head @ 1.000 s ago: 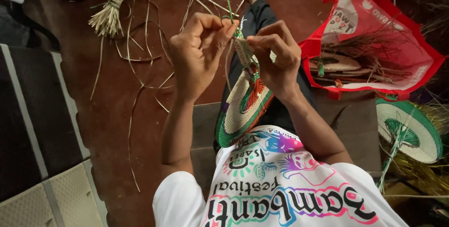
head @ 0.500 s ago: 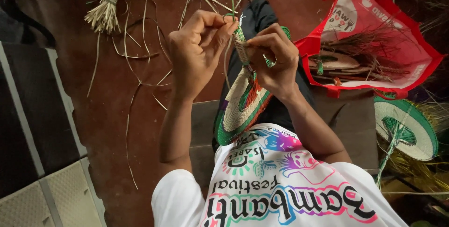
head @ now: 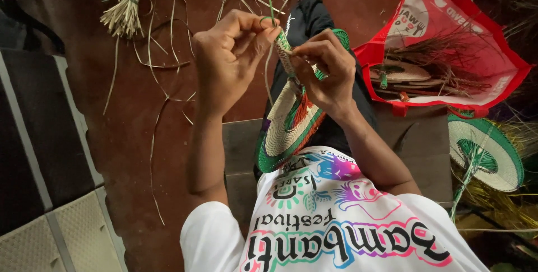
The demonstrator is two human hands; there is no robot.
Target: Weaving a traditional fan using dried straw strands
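I hold a round woven mat (head: pixel 288 126) of cream, green and orange coils upright over my lap. My left hand (head: pixel 227 59) pinches a thin green strand (head: pixel 270 4) at the mat's top edge. My right hand (head: pixel 325 70) grips the rim of the mat just beside it, fingers curled around the coil. The two hands nearly touch at the rim. My white printed shirt (head: pixel 336 221) fills the bottom of the view.
A tied bundle of dry straw (head: pixel 126 8) and loose strands lie on the red-brown floor at top left. A red bag (head: pixel 448 42) with woven discs and fibres sits at right. A green-and-cream woven fan (head: pixel 485 151) lies below it. Dark mats (head: pixel 39 137) cover the left.
Both hands have shifted slightly up and left with the mat's rim. The green strand stays pinched in my left fingers.
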